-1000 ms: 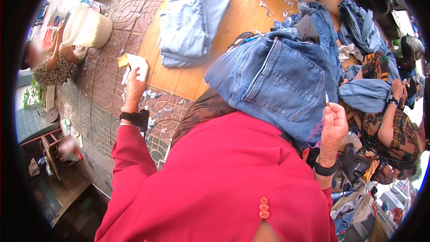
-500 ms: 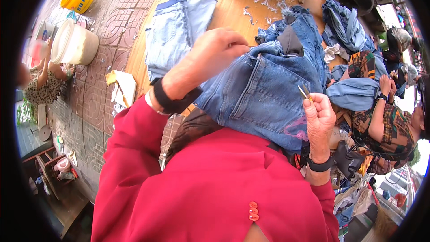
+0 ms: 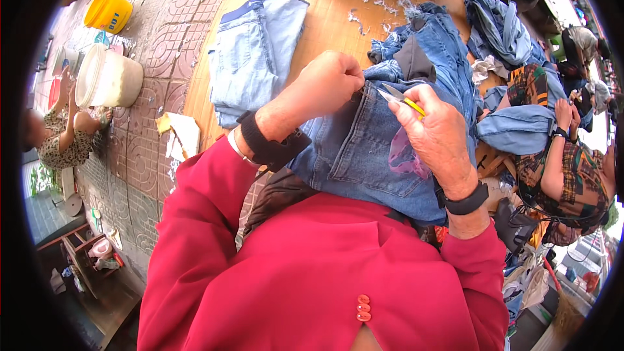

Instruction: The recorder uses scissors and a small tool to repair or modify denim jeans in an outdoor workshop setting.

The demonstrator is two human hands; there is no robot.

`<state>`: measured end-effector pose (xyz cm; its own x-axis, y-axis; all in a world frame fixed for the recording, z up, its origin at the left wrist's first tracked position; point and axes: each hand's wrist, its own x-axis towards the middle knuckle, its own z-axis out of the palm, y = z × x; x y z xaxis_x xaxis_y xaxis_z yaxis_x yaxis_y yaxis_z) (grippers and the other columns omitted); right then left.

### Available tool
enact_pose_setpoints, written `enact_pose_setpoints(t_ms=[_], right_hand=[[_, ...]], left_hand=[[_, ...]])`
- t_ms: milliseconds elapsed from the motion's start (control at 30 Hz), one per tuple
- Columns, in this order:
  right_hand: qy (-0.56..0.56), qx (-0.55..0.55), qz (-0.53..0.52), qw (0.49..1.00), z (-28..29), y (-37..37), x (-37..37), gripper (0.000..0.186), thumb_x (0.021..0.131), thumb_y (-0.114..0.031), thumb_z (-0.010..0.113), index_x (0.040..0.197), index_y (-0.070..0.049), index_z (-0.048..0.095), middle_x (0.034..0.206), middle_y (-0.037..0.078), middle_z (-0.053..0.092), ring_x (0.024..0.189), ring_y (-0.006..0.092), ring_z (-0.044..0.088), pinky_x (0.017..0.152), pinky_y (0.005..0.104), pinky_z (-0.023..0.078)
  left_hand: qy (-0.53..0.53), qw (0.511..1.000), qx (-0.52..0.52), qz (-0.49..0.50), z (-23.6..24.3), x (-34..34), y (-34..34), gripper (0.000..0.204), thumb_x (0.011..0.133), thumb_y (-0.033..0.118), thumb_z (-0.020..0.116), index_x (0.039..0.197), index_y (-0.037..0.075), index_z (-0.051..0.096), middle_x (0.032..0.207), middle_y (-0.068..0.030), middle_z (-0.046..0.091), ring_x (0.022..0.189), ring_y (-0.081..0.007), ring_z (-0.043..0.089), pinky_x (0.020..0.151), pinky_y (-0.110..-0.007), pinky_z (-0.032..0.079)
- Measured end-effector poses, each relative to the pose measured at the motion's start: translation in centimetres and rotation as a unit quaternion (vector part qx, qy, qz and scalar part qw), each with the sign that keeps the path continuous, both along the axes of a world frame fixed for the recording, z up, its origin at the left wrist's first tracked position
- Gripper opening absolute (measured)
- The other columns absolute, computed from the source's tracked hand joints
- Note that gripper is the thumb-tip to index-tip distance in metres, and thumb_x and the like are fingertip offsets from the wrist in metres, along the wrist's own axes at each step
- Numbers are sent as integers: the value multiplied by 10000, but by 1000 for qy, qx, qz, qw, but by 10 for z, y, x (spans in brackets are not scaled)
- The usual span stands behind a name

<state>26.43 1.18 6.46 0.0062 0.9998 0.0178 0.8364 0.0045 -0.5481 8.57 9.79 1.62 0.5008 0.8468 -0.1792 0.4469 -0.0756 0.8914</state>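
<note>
A pair of blue jeans (image 3: 374, 159) lies across my lap and the board's edge, its seams and a patch pocket facing up. My left hand (image 3: 328, 84) is closed in a pinch above the jeans' upper edge; what its fingers hold, if anything, is too small to make out. Close by on the right, my right hand (image 3: 439, 127) grips small thread snips (image 3: 409, 105) with a yellow handle, blades pointing left toward the left fingertips. Pink-purple netting (image 3: 404, 156) hangs beside the right hand, over the denim. A grey pocket lining (image 3: 416, 60) shows behind.
Folded light-blue jeans (image 3: 244, 58) lie on the wooden board (image 3: 318, 26), with lint scraps beyond. More denim (image 3: 500, 36) is heaped at far right. A person (image 3: 559, 169) sits at right, another (image 3: 62, 143) at left near a white bucket (image 3: 120, 78) and a yellow bucket (image 3: 107, 10).
My right hand with the snips has moved left and away from me, up to my left hand. My left hand has shifted slightly right and down, still pinched.
</note>
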Motion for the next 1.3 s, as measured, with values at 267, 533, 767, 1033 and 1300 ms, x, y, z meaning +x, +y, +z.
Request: enact_pose_setpoints(t_ms=[267, 533, 767, 1033, 1300], right_hand=[[9, 8, 21, 1000, -6, 7, -11, 233, 819, -308, 623, 839, -87, 554, 636, 110, 612, 602, 303, 613, 527, 392, 467], [-14, 23, 27, 999, -9, 9, -16, 225, 819, -293, 621, 840, -81, 550, 633, 120, 606, 601, 315, 612, 524, 396, 471], [-10, 33, 30, 999, -14, 10, -17, 202, 826, -276, 615, 818, -84, 555, 630, 128, 601, 600, 318, 609, 515, 394, 469], [186, 42, -46, 981, -6, 2, -1, 159, 851, -189, 623, 809, -41, 584, 570, 37, 534, 513, 98, 493, 480, 265, 398], [198, -3, -111, 974, 5, -33, 34, 151, 892, -194, 578, 872, -46, 601, 717, -72, 476, 633, 13, 384, 547, 169, 308]], left_hand=[[-87, 994, -69, -3, 1, -4, -1, 140, 804, 105, 588, 819, -28, 628, 690, 8, 582, 670, -71, 495, 624, -232, 423], [-75, 996, -38, 0, 5, -4, -7, 132, 804, 97, 584, 824, -29, 617, 688, -7, 579, 677, -72, 495, 623, -245, 434], [-81, 996, -34, -2, 6, -5, -7, 125, 801, 91, 587, 816, -29, 615, 691, -6, 580, 682, -69, 497, 628, -245, 436], [-143, 978, -78, 132, 9, -59, -11, 107, 799, 117, 605, 834, 19, 631, 679, 36, 546, 636, -61, 471, 607, -212, 393], [41, 913, -144, 380, -129, -287, -134, 132, 792, 165, 581, 749, 47, 622, 624, 43, 530, 572, -65, 465, 539, -232, 376]])
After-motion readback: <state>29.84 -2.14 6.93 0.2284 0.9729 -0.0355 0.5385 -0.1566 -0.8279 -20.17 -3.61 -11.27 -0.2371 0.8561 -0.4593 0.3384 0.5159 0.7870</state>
